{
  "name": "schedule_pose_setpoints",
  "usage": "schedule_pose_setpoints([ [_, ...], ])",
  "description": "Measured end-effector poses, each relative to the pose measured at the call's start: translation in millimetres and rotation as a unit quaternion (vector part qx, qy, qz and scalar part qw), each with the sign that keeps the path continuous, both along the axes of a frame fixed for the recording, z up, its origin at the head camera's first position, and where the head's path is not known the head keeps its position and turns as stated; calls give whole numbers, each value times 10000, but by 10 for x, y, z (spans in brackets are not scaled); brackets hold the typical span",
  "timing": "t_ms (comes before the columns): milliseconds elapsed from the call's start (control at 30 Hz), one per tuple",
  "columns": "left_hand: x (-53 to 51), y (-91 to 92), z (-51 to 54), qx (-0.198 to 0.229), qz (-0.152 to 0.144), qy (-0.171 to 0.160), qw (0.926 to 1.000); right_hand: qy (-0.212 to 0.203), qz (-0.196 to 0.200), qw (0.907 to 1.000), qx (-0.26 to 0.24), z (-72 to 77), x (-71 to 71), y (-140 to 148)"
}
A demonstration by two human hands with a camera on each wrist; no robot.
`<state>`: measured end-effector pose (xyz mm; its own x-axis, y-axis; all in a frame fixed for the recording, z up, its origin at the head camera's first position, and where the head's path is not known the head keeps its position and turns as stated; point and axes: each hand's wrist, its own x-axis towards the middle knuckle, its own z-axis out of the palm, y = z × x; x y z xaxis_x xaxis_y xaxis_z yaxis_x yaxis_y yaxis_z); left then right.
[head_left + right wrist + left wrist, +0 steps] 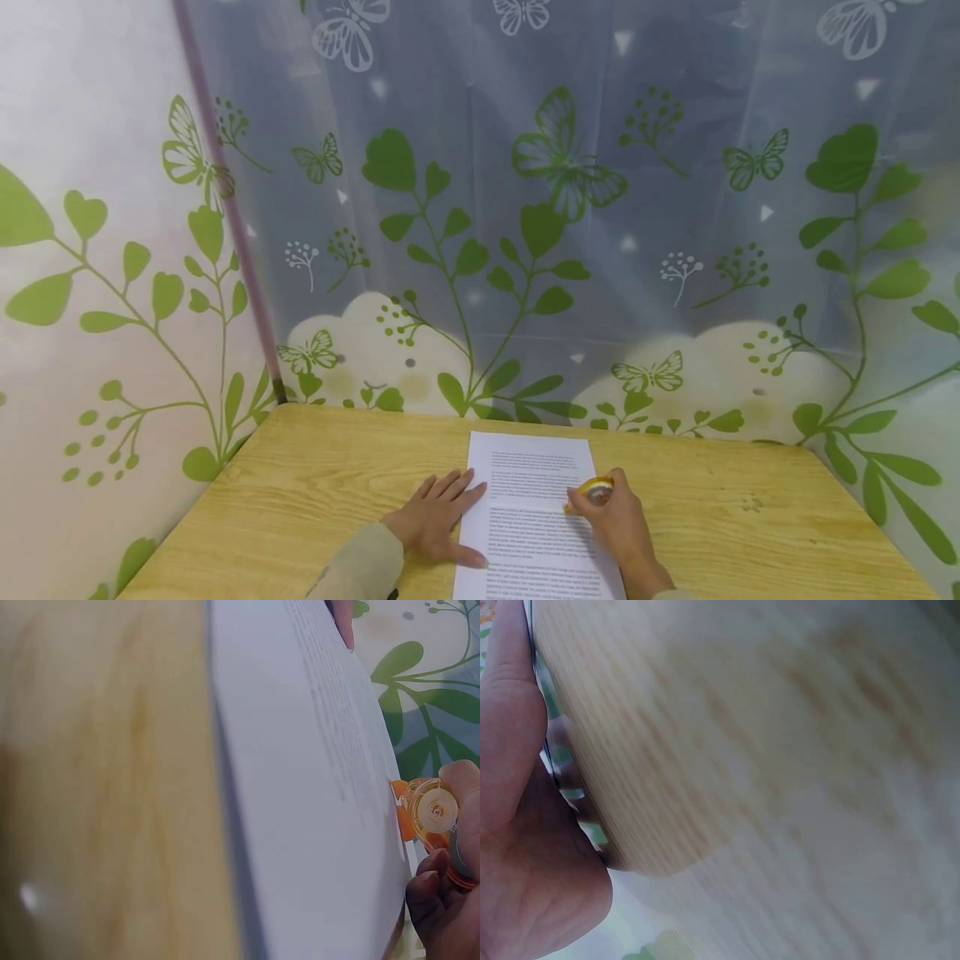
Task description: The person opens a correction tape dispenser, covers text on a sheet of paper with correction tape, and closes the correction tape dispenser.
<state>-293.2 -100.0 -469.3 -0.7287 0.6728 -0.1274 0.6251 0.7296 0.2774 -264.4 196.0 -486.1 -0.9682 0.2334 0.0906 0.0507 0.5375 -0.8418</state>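
From up at the head, one view faces forward and down across the table (pixel 300 467) to the leafy backdrop (pixel 480 208); both wrist cameras sit low and close above that table, tipped sideways; head and right wrist share the printed paper (pixel 525 533) and orange dispenser (pixel 433 813).

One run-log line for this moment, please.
left hand: on left edge of white printed paper sheet; right hand: grips orange translucent plastic tape dispenser at sheet's right side; surface: yellow wood-grain table
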Motion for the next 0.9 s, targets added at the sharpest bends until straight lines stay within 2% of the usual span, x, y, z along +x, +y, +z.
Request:
schedule_pose_setpoints([
  [467, 1, 7, -12, -20, 96, 11, 10000, 9, 46, 10000, 55, 6, 24, 98],
  [900, 11, 1, -7, 32, 23, 64, 10000, -73, -16, 9999, 75, 14, 44, 147],
])
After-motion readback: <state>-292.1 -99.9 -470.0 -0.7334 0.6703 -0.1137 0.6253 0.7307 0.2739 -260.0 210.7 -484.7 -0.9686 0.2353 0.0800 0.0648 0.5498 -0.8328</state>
